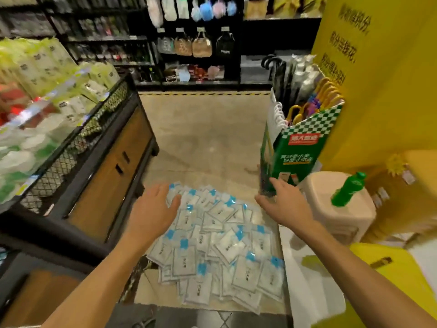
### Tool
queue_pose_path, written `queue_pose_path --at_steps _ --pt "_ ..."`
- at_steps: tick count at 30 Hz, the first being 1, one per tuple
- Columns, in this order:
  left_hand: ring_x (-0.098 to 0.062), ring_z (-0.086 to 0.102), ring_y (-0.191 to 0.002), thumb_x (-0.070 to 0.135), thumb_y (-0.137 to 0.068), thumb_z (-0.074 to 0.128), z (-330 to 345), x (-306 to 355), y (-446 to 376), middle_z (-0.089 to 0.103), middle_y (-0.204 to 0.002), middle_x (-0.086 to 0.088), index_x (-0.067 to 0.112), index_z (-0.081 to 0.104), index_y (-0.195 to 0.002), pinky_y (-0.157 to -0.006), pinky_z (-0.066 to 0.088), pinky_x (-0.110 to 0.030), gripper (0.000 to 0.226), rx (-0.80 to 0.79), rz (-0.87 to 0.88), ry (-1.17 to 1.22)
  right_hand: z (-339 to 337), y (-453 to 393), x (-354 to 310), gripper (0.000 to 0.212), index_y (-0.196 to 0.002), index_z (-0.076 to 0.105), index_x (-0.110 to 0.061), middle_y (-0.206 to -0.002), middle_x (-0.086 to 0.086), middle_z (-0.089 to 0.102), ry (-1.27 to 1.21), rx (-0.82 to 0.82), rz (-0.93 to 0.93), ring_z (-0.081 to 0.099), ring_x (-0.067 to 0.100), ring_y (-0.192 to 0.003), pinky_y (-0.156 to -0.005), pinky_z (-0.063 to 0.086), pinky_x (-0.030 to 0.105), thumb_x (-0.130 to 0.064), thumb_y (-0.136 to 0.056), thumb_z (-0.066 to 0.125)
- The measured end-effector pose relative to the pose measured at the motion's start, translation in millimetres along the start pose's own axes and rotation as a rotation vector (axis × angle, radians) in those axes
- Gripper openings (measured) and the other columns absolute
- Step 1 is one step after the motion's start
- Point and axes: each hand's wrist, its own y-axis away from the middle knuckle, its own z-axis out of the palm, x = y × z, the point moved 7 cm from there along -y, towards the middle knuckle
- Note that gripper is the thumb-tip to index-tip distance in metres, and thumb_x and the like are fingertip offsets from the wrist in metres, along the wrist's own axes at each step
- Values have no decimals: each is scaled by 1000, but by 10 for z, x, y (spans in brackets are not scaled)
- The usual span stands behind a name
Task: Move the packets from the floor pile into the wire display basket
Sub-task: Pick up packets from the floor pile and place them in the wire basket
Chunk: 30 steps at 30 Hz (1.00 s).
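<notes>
Shop aisle, tan floor (205, 129), dark shelving behind. Packets (220, 242) in a wide loose heap on the floor, white with blue corners, overlapping, many dozens by the look. Wire basket (78, 147) to the left on a wood-panelled stand, already heaped with pale green and white goods; whether any of the blue-cornered packets lie in there cannot be told through the blur.

Left hand (153, 209) over the heap's near-left edge, palm down, fingers apart and loosely curved, thumb just touching or just above a packet; nothing clasped. Right hand (283, 204) above the heap's far-right corner, beside a green checked box (298, 152), fingers spread, empty.

Stool (340, 204) to the right with a green bottle (347, 189) lying on it; yellow sign (378, 79) beyond.

Judged progress: early or mid, nearly all of the pile seemingly still to shift. Step in hand: likely a two-handed scoop from either side. Likely risk: slippery packets sliding out of a big armful on the way up to the basket.
</notes>
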Motion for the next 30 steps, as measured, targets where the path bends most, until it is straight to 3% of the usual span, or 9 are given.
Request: queue_pose_path --at_steps 2,6,9,13,16,19,22,27,30 --pt "-26 52 -132 63 -97 25 283 59 -297 52 -148 -6 21 42 -151 -104 47 -44 71 -45 52 -2 119 -62 223 83 -157 37 -18 -157 5 47 0 -10 67 45 25 -143 -117 39 42 -71 -94 48" --pt "-26 29 -152 57 -104 32 880 147 -817 27 -167 -8 25 25 -161 -120 28 -45 66 -162 113 -35 491 -155 621 79 -152 42 -25 -154 0 51 -4 -41 220 51 21 -137 -111 46 40 -75 -91 48" --pt "-24 23 -154 55 -105 32 1324 167 -1138 23 -168 -7 26 22 -162 -124 23 -44 65 -225 167 -52 772 -185 813 80 -154 40 -21 -155 2 49 29 -76 334 48 22 -139 -112 41 38 -70 -93 53" --pt "-23 20 -156 56 -105 31 2015 95 -1496 21 -169 -7 25 18 -163 -125 20 -46 67 -293 206 -87 1334 -293 1049 68 -142 51 -20 -138 1 61 39 -96 398 58 22 -124 -100 48 35 -65 -92 60" --pt "-24 22 -155 55 -104 32 2610 30 -1703 19 -169 -7 24 17 -163 -124 21 -48 68 -314 223 -128 2018 -389 1353 77 -146 47 -23 -143 -1 58 -24 -123 446 56 23 -128 -102 51 37 -73 -89 57" --pt "-25 18 -156 55 -105 30 3383 -62 -1870 16 -170 -7 24 14 -164 -125 16 -48 69 -364 222 -154 2760 -479 1661 87 -158 35 -20 -160 3 43 -63 -171 497 42 25 -145 -117 38 40 -69 -90 59" --pt "-23 13 -157 55 -105 27 4316 -188 -1965 11 -171 -6 24 10 -164 -126 12 -46 69 -413 219 -176 3663 -517 2033 91 -162 25 -21 -166 4 33 -100 -231 520 31 24 -152 -123 29 38 -68 -91 58" --pt "-22 12 -157 56 -104 26 5892 -335 -1992 10 -171 -5 25 9 -164 -126 12 -46 69 -487 225 -203 5220 -501 2719 83 -153 34 -25 -146 0 52 -139 -303 533 52 22 -132 -108 48 42 -73 -88 55" --pt "-23 11 -157 56 -104 26 6780 -398 -1965 8 -171 -6 25 9 -164 -126 12 -47 70 -518 243 -221 6082 -419 3123 89 -152 35 -24 -146 0 52 -179 -306 579 52 23 -132 -109 48 47 -81 -84 47"
